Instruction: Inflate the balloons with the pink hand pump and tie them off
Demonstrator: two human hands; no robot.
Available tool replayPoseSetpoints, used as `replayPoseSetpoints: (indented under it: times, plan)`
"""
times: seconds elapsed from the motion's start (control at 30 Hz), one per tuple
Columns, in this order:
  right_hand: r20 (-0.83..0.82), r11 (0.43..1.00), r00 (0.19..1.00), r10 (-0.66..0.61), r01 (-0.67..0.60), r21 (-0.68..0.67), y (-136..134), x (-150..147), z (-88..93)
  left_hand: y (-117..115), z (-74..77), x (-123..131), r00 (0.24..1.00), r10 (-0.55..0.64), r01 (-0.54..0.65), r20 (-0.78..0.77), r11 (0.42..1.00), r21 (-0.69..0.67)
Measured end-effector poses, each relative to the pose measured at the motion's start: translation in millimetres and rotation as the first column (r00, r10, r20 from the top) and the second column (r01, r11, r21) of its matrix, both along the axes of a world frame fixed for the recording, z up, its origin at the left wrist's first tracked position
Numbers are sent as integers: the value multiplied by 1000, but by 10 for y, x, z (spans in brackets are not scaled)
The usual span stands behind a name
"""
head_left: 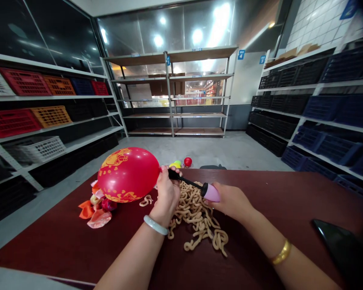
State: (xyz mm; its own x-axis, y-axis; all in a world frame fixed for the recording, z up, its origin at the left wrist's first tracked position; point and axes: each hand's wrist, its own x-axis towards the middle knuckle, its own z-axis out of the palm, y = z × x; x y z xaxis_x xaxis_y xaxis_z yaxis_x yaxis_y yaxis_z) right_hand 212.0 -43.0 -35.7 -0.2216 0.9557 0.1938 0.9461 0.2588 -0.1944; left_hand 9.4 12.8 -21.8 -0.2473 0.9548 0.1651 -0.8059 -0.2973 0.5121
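A red balloon (127, 174) with yellow print hangs inflated above the dark red table (78, 245). My left hand (166, 196) is closed round the balloon's neck where it meets the black nozzle of a hand pump (199, 188). My right hand (230, 200) grips the pump's purple body. Under both hands lies a heap of beige clips or ties (199, 219).
Several limp balloons (97, 209) in orange, pink and red lie at the table's left. Small inflated balloons (181, 162) sit at the far edge. A black phone (341, 249) rests at the right. Shelves with plastic crates line both sides of the room.
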Motion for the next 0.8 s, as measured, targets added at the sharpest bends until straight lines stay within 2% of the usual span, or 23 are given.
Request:
replayPoseSetpoints:
  times: [0.2, 0.37, 0.5, 0.8]
  plan:
    - [-42, 1000, 999, -10, 10, 0, -48, -85, 4, -216, -171, 426, 995, -100, 98, -19, 992, -84]
    - [-83, 1000, 997, -8, 9, 10, -83, -153, -4, -305, -142, 493, 992, -122, 120, -16, 990, -71]
    - [-91, 1000, 996, -23, 22, -9, -62, -151, 22, -218, -20, 319, 996, -78, 76, -40, 996, -48]
    - [-31, 999, 999, -16, 14, -40, 41, 24, 5, 128, 169, -391, 997, 61, -59, 36, 997, -52]
